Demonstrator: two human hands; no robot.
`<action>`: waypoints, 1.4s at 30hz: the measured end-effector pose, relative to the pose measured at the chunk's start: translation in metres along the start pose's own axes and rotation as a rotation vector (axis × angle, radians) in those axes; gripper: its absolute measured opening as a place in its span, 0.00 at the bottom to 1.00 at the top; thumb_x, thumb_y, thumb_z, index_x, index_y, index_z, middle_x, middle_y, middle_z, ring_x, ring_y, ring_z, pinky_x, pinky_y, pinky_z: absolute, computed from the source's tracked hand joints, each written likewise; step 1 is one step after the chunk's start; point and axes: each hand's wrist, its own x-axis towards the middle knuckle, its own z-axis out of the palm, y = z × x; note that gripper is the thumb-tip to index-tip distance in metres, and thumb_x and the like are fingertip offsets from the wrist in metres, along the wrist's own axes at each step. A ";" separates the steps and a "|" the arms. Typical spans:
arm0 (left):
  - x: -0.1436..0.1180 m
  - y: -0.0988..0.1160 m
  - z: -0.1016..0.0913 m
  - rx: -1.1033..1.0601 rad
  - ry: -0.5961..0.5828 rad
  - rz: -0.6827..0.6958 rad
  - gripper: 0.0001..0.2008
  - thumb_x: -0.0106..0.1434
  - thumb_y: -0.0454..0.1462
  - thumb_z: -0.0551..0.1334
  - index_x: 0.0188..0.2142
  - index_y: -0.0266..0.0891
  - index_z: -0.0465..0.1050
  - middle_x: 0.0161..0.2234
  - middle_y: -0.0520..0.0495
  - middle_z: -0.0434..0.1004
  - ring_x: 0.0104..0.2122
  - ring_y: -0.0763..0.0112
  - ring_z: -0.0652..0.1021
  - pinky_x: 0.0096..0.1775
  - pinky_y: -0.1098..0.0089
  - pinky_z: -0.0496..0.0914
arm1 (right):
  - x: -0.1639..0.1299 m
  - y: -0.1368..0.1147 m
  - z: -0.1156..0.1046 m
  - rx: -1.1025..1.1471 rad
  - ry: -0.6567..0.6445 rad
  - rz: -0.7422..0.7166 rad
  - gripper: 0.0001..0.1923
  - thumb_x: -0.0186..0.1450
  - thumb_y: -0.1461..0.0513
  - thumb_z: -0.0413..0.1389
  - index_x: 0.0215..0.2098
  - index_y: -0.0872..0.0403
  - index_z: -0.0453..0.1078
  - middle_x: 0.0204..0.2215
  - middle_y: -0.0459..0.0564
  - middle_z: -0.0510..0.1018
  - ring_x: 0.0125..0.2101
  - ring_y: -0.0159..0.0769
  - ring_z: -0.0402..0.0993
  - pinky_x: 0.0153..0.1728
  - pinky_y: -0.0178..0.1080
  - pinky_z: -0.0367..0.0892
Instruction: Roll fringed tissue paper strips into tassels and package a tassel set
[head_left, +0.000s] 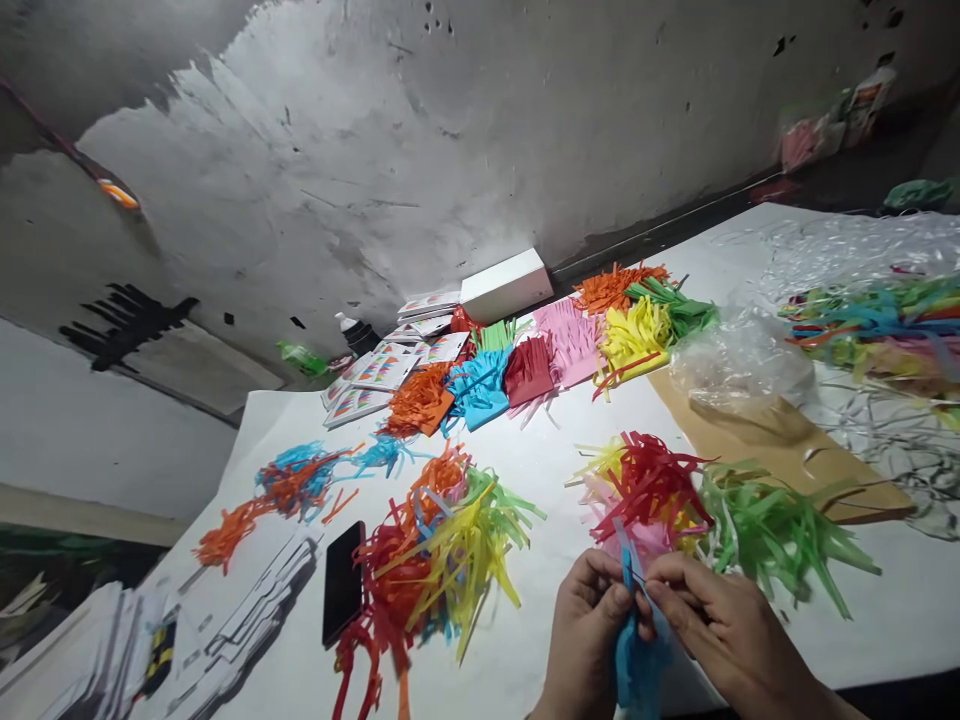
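Observation:
My left hand (589,610) and my right hand (712,620) meet at the near edge of the white table (540,450). Both pinch a bunch of blue paper strips (637,660) that hangs down between them, its top ends sticking up past my fingertips. Just beyond my hands lies a loose heap of red, pink and yellow strips (645,490), with a pile of green strips (772,520) to its right. A mixed heap of red, yellow, orange and green strips (442,550) lies to the left.
A black phone (343,582) lies flat left of the mixed heap. Sorted coloured strip bundles (540,360), printed cards (375,380) and a white box (504,285) line the far side. Clear plastic bags (739,360) and a brown board (780,440) sit at right. Paper stacks (112,650) lie near left.

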 end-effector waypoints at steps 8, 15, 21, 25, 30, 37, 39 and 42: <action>0.000 -0.012 -0.009 -0.041 0.022 0.033 0.17 0.55 0.42 0.77 0.32 0.37 0.72 0.23 0.51 0.81 0.20 0.77 0.77 0.24 0.79 0.66 | 0.000 0.003 0.001 -0.020 -0.006 -0.042 0.13 0.75 0.56 0.48 0.37 0.49 0.71 0.27 0.44 0.81 0.27 0.31 0.80 0.30 0.28 0.71; -0.003 0.002 -0.004 0.201 0.117 0.075 0.18 0.53 0.43 0.78 0.31 0.36 0.74 0.22 0.49 0.81 0.22 0.76 0.77 0.28 0.77 0.69 | -0.002 0.011 0.000 -0.341 0.096 -0.231 0.11 0.74 0.60 0.50 0.38 0.49 0.73 0.27 0.46 0.82 0.25 0.33 0.80 0.29 0.31 0.71; -0.006 -0.004 -0.015 0.364 0.153 0.095 0.18 0.52 0.46 0.77 0.31 0.36 0.77 0.23 0.47 0.82 0.21 0.73 0.77 0.27 0.75 0.69 | -0.002 0.008 -0.002 -0.290 0.043 -0.170 0.13 0.74 0.58 0.49 0.35 0.49 0.72 0.25 0.45 0.80 0.24 0.33 0.79 0.28 0.31 0.71; -0.009 -0.001 -0.013 0.568 0.116 0.172 0.17 0.56 0.49 0.74 0.29 0.37 0.79 0.25 0.46 0.82 0.23 0.72 0.77 0.28 0.74 0.69 | -0.001 0.010 0.000 -0.090 -0.041 0.074 0.14 0.74 0.52 0.49 0.39 0.50 0.72 0.22 0.43 0.77 0.21 0.31 0.74 0.22 0.30 0.66; -0.012 0.014 -0.005 0.930 0.037 0.369 0.15 0.65 0.47 0.67 0.28 0.39 0.81 0.25 0.45 0.81 0.27 0.68 0.78 0.32 0.72 0.70 | 0.001 0.014 0.003 0.168 -0.161 0.278 0.25 0.72 0.45 0.49 0.56 0.54 0.67 0.18 0.40 0.73 0.16 0.31 0.68 0.17 0.30 0.61; -0.012 0.015 -0.006 0.953 0.013 0.363 0.14 0.67 0.46 0.65 0.31 0.40 0.81 0.26 0.46 0.81 0.27 0.69 0.77 0.32 0.72 0.69 | 0.003 0.012 0.000 -0.054 -0.100 0.125 0.20 0.74 0.49 0.48 0.54 0.50 0.73 0.31 0.47 0.83 0.32 0.36 0.81 0.36 0.35 0.75; -0.011 0.012 -0.007 0.826 0.054 0.268 0.15 0.63 0.48 0.68 0.31 0.39 0.81 0.26 0.46 0.80 0.25 0.70 0.76 0.30 0.73 0.69 | 0.003 0.011 -0.003 -0.086 -0.090 0.088 0.20 0.75 0.50 0.47 0.54 0.49 0.74 0.40 0.51 0.85 0.40 0.39 0.83 0.42 0.37 0.76; -0.011 0.008 -0.008 0.646 0.081 0.157 0.16 0.59 0.49 0.72 0.31 0.38 0.80 0.26 0.47 0.80 0.23 0.73 0.74 0.29 0.74 0.69 | 0.000 0.010 -0.006 -0.136 -0.072 0.042 0.22 0.75 0.52 0.45 0.56 0.51 0.75 0.52 0.56 0.81 0.53 0.43 0.78 0.51 0.40 0.75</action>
